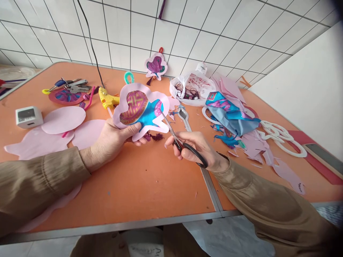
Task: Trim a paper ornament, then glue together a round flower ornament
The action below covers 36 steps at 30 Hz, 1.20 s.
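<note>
My left hand (pixel 114 137) is closed on a pink paper cutout (pixel 139 109) with a magenta, gold and blue fabric design, held tilted above the orange table (pixel 150 178). A small dark purple tassel (pixel 157 136) hangs under it. My right hand (pixel 197 146) grips black-handled scissors (pixel 178 137). Their blades point up and left, touching the cutout's right edge.
A yellow glue gun (pixel 107 99), pink paper shapes (pixel 63 119), a white box (pixel 28 116) and pliers (pixel 72 85) lie at left. A finished ornament (pixel 155 66) leans on the tiled wall. A plastic bag (pixel 191 89), blue fabric (pixel 230 116), scraps and white rings (pixel 281 137) are at right.
</note>
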Available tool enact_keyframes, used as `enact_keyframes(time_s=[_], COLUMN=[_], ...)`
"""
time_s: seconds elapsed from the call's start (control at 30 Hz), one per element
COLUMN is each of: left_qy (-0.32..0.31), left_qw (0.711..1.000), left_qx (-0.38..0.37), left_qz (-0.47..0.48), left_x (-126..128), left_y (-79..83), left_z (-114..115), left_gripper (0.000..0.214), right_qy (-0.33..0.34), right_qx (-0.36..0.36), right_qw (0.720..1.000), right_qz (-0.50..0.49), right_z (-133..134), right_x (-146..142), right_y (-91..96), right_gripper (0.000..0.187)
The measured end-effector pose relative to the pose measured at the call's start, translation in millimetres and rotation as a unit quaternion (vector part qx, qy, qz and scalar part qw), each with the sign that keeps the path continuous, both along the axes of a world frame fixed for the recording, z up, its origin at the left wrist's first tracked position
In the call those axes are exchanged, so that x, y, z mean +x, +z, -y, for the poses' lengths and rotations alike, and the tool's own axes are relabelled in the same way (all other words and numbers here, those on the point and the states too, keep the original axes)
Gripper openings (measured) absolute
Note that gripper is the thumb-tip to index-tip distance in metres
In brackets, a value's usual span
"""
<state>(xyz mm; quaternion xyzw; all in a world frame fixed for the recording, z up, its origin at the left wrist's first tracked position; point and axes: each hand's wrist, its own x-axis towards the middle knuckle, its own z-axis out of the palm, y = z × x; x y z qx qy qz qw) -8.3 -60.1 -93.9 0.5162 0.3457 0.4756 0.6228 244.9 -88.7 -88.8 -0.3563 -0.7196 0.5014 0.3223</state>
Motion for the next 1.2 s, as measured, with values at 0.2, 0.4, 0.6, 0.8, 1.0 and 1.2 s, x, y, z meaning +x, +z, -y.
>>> enact_keyframes(time_s=[0.2, 0.4, 0.6, 0.8, 1.0, 1.2], left_qy=[-0.005, -0.009, 0.003, 0.001, -0.004, -0.005], left_qw=[1.000, 1.000, 1.000, 1.000, 1.000, 1.000], left_qx=[-0.007, -0.012, -0.013, -0.021, -0.012, -0.008], left_qz=[0.002, -0.007, -0.004, -0.003, 0.001, -0.002], left_x=[-1.3, -1.6, -1.3, -1.4, -0.4, -0.5], left_y=[-1.2, -1.9, -4.0, -4.3, -0.8, -1.8], left_z=[0.3, 0.4, 0.0, -0.7, 2.1, 1.0], left_gripper=[0.016, 0.019, 0.020, 0.020, 0.021, 0.022], right_qy=[-0.013, -0.010, -0.009, -0.008, -0.018, -0.025], right_qx=[0.003, 0.006, 0.005, 0.005, 0.005, 0.000], right_qw=[1.000, 1.000, 1.000, 1.000, 1.000, 1.000], right_qz=[0.013, 0.014, 0.020, 0.016, 0.019, 0.018], right_z=[0.3, -0.2, -0.4, 0.1, -0.2, 0.4], right_x=[-0.5, -0.3, 0.3, 0.3, -0.6, -0.8], right_y=[-0.7, -0.8, -0.5, -0.8, -1.5, -1.7], right_gripper=[0.056, 0.054, 0.056, 0.054, 0.056, 0.055])
